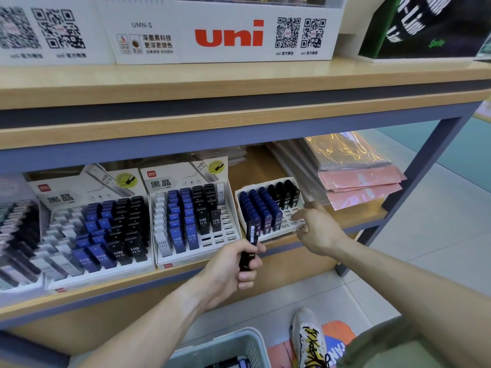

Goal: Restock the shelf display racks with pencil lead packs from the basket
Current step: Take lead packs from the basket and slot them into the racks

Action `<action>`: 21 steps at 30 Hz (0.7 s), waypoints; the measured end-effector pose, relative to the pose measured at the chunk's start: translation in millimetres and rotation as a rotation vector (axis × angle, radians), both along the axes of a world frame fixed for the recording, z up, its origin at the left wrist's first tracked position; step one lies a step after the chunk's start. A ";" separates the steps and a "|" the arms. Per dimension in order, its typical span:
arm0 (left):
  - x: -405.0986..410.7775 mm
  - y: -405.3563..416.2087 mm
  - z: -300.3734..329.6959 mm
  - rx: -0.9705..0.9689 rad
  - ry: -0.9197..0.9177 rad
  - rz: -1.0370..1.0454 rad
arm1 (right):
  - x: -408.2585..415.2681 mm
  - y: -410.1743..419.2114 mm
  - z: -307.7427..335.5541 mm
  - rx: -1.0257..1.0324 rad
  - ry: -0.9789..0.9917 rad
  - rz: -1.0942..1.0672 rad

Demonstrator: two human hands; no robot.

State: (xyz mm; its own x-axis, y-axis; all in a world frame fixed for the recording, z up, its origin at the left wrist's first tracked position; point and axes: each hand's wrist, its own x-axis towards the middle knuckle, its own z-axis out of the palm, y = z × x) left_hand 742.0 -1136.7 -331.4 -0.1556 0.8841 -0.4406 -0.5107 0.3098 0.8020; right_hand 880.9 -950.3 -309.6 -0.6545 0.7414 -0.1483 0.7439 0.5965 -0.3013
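My left hand (228, 264) grips a few black pencil lead packs (248, 251) in front of the lower shelf edge. My right hand (314, 225) hovers with relaxed fingers over the empty front slots of the small white rack (287, 224), which holds blue and black packs at its back. Two larger white display racks (202, 243) (106, 272) to the left hold grey, blue and black HB 0.5 packs. The grey basket (233, 343) sits on the floor at the bottom, with a few packs visible inside.
Pink and clear wrapped paper packs (364, 181) lie right of the small rack. The upper shelf board (239, 83) carries white uni boxes (223, 30). A blue shelf post (414, 181) stands at right. My shoe (309, 338) is beside the basket.
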 end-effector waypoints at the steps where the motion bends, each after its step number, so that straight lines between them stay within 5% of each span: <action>1: 0.1 0.0 0.4 0.004 -0.010 0.004 | 0.1 0.0 -0.1 -0.007 0.008 0.010; 12: 1.2 -1.9 -4.4 0.076 0.073 0.025 | 2.8 -4.1 12.1 -0.018 0.047 0.024; 15: -1.3 -2.0 -5.6 0.118 0.168 0.000 | -2.5 -15.7 25.6 0.014 0.200 -0.018; 18: -1.7 -0.5 -4.4 0.157 0.232 -0.028 | -7.1 -35.5 39.6 -0.366 0.490 -0.091; 21: 0.8 1.7 -3.3 0.185 0.232 -0.068 | -10.6 -49.0 41.4 -0.576 0.549 -0.070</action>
State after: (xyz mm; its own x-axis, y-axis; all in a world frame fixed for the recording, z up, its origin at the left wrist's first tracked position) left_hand 742.8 -1135.0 -334.7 -0.1712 0.9578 -0.2310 -0.2908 0.1749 0.9407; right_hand 870.3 -999.3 -268.1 -0.7002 0.6881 -0.1902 0.4295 0.1931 -0.8822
